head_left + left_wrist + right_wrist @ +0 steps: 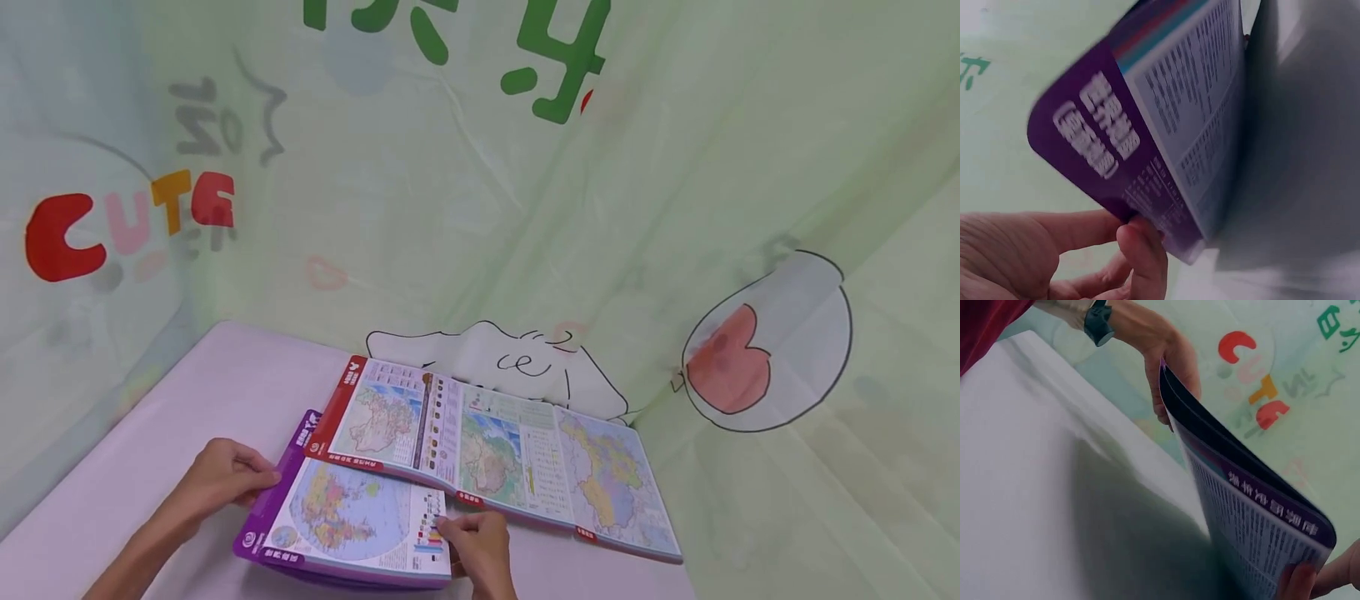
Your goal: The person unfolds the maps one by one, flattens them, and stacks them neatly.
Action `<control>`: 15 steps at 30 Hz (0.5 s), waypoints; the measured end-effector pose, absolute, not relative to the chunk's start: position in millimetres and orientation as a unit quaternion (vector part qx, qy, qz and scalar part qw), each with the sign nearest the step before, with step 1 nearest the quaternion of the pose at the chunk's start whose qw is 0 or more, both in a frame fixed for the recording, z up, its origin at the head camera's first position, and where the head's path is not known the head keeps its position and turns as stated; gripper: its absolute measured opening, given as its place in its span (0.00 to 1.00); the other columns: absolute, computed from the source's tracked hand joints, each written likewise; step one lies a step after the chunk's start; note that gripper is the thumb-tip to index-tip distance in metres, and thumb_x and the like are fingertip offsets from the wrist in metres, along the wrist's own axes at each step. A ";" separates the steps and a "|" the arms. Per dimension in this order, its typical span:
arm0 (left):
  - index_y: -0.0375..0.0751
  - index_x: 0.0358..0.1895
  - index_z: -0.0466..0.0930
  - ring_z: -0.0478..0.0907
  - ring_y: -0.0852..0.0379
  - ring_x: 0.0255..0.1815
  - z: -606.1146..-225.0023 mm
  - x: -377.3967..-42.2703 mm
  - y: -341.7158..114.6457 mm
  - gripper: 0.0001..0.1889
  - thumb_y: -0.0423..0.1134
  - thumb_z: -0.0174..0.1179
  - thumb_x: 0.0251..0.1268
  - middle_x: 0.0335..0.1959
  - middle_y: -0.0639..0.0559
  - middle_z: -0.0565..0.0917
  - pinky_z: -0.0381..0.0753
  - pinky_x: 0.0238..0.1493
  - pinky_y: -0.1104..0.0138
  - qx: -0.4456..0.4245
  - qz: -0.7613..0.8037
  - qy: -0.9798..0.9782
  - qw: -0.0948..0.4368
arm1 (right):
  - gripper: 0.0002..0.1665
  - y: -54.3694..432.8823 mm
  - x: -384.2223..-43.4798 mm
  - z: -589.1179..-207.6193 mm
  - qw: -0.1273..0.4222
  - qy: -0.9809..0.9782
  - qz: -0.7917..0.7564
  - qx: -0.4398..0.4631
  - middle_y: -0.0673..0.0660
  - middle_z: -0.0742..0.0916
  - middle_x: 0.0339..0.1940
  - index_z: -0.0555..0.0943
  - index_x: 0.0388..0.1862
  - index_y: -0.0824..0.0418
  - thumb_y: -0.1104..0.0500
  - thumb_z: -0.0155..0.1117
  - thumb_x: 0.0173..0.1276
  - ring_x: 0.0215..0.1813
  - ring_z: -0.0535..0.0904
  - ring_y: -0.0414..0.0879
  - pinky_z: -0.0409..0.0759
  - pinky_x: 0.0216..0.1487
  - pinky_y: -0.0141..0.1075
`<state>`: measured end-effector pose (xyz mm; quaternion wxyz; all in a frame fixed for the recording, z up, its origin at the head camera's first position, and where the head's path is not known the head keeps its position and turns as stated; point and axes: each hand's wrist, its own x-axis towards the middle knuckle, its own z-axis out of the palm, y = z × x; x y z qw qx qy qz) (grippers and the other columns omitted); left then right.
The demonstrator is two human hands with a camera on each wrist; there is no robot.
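A folded map sheet with a purple border (345, 517) is held between both hands, raised off the table and tilted in the wrist views. Its upper face carries a round world map. My left hand (225, 475) pinches the purple left edge between thumb and fingers, as the left wrist view shows close up on the purple map (1166, 125). On the opposite edge, my right hand (480, 546) grips with the thumb on top; in the right wrist view only some of its fingers (1297, 581) show. Behind, partly overlapped in view, lies a long red-bordered map (487, 450), unfolded into panels.
The table has a pale cover (247, 375). A light green curtain (450, 208) printed with letters and cartoon drawings hangs right behind it and along the sides. The red-bordered map's right end reaches close to the curtain. A dark watch (1099, 324) is on the left wrist.
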<state>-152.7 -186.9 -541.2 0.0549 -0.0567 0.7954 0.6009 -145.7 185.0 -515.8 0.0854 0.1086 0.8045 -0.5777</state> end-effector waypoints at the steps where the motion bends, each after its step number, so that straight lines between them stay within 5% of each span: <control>1: 0.24 0.43 0.88 0.85 0.57 0.28 -537.4 -149.3 -188.0 0.13 0.36 0.73 0.69 0.29 0.48 0.92 0.90 0.33 0.64 -0.046 0.597 0.798 0.062 | 0.11 186.0 -143.2 -511.1 0.090 0.806 -0.576 0.107 0.53 0.89 0.20 0.89 0.33 0.72 0.62 0.74 0.68 0.19 0.84 0.38 0.82 0.21 0.29; 9: 0.35 0.33 0.85 0.75 0.64 0.21 -517.0 -125.2 -194.9 0.12 0.40 0.65 0.73 0.19 0.55 0.80 0.80 0.26 0.69 0.055 0.574 0.809 0.109 | 0.16 197.5 -130.8 -485.6 0.103 0.823 -0.551 0.091 0.48 0.87 0.20 0.90 0.38 0.76 0.60 0.70 0.68 0.19 0.79 0.34 0.73 0.16 0.24; 15: 0.33 0.31 0.85 0.75 0.65 0.20 -498.4 -116.2 -193.4 0.13 0.40 0.66 0.72 0.19 0.55 0.80 0.80 0.24 0.69 0.079 0.587 0.794 0.133 | 0.19 208.3 -127.4 -463.2 0.141 0.806 -0.569 0.085 0.48 0.87 0.18 0.90 0.41 0.78 0.59 0.67 0.68 0.14 0.73 0.33 0.66 0.17 0.23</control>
